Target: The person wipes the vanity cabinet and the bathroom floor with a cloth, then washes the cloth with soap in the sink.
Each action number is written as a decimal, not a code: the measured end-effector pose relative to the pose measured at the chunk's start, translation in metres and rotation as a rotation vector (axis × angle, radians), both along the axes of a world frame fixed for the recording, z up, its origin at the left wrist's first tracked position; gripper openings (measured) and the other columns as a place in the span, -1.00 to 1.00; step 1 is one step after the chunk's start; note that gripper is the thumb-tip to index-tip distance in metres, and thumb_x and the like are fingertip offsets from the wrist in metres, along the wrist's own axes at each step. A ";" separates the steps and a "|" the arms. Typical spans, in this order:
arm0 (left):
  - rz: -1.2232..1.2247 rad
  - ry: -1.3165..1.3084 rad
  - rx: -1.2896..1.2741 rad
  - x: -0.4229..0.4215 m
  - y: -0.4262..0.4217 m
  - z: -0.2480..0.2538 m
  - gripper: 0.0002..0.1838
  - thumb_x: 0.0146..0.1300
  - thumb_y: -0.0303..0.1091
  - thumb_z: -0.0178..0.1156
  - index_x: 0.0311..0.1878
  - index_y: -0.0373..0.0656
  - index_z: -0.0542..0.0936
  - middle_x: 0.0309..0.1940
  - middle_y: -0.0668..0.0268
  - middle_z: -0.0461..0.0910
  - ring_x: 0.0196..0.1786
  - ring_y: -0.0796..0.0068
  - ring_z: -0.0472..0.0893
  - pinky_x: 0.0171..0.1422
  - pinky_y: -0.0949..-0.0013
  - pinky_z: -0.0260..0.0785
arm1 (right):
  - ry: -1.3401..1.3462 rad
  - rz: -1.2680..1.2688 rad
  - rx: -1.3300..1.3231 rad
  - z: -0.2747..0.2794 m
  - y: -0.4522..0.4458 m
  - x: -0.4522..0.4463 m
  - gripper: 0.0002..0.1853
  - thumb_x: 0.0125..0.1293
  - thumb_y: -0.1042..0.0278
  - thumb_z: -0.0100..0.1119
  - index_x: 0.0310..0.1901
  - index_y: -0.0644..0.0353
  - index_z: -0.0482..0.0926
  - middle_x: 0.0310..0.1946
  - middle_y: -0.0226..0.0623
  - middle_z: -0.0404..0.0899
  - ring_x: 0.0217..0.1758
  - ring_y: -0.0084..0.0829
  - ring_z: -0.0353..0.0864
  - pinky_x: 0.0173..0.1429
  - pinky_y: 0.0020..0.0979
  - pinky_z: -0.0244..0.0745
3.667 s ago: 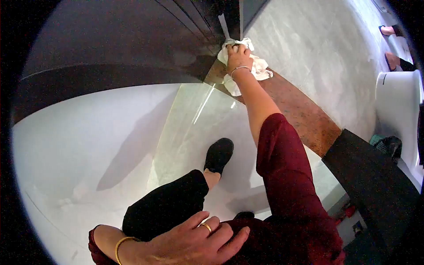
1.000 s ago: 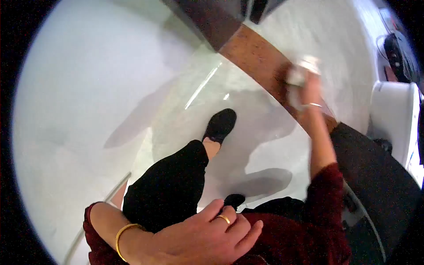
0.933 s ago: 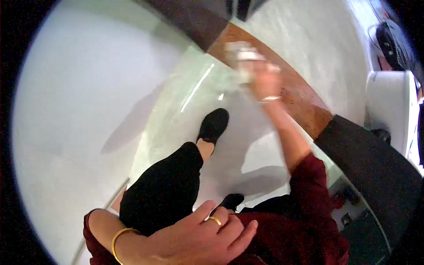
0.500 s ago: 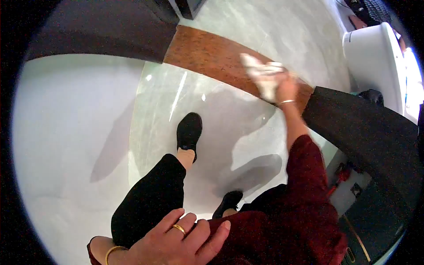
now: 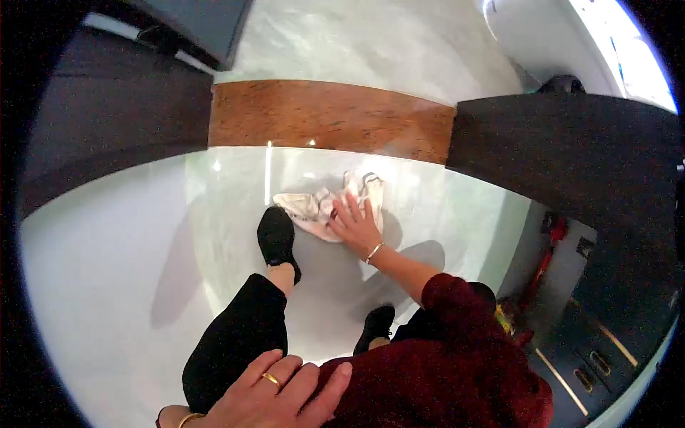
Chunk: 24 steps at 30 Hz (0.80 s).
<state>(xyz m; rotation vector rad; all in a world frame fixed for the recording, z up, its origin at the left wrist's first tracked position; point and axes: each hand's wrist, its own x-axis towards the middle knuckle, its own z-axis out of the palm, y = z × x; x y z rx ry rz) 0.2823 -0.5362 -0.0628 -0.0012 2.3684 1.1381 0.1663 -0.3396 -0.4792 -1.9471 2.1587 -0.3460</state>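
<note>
A crumpled white cloth (image 5: pixel 307 208) with dark stripes lies on the pale shiny floor, just in front of the brown threshold strip. My right hand (image 5: pixel 354 227) presses on it from above, palm down and fingers spread. A bracelet circles that wrist. Close to the camera, my left hand (image 5: pixel 282 392) rests on my thigh by the dark red top, its fingers slightly apart and holding nothing. A gold ring (image 5: pixel 270 379) is on one of its fingers.
The reddish-brown threshold (image 5: pixel 328 118) spans between two dark panels, left (image 5: pixel 135 100) and right (image 5: pixel 556 135). My black shoe (image 5: pixel 276 237) stands beside the cloth's left end. A white rounded fixture (image 5: pixel 542 36) is at upper right. Dark drawers (image 5: pixel 571 357) are at lower right.
My right hand has brought the cloth off the right part of the threshold, back toward me and left onto the floor. The left hand stays on my thigh. The view has shifted.
</note>
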 end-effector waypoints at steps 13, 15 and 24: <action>-0.060 0.082 -0.040 -0.015 0.023 0.000 -0.45 0.07 -0.42 0.16 0.19 -0.30 0.40 -0.18 0.14 0.42 -0.06 0.19 0.41 0.21 0.16 0.23 | 0.155 -0.648 -0.222 0.069 -0.099 -0.275 -0.57 -0.05 0.41 0.28 -0.06 0.10 0.47 -0.07 -0.03 0.42 -0.05 -0.01 0.47 -0.07 -0.10 0.46; -0.053 0.092 -0.046 -0.013 0.027 -0.012 -0.46 0.06 -0.42 0.16 0.17 -0.29 0.42 -0.20 0.15 0.42 -0.06 0.20 0.41 0.20 0.16 0.23 | 0.204 -0.478 -0.237 0.058 -0.071 -0.197 -0.52 -0.04 0.44 0.24 0.01 0.11 0.47 -0.08 -0.05 0.42 -0.02 -0.04 0.44 -0.05 -0.07 0.42; -0.019 -0.031 -0.002 -0.055 0.012 -0.020 -0.45 0.05 -0.44 0.22 0.18 -0.28 0.45 -0.15 0.09 0.47 -0.02 0.13 0.46 0.19 0.10 0.28 | -0.164 0.340 0.111 -0.025 0.110 -0.027 -0.73 0.03 0.27 0.21 -0.17 -0.10 0.52 0.22 -0.31 0.32 0.41 -0.18 0.14 0.25 0.06 0.22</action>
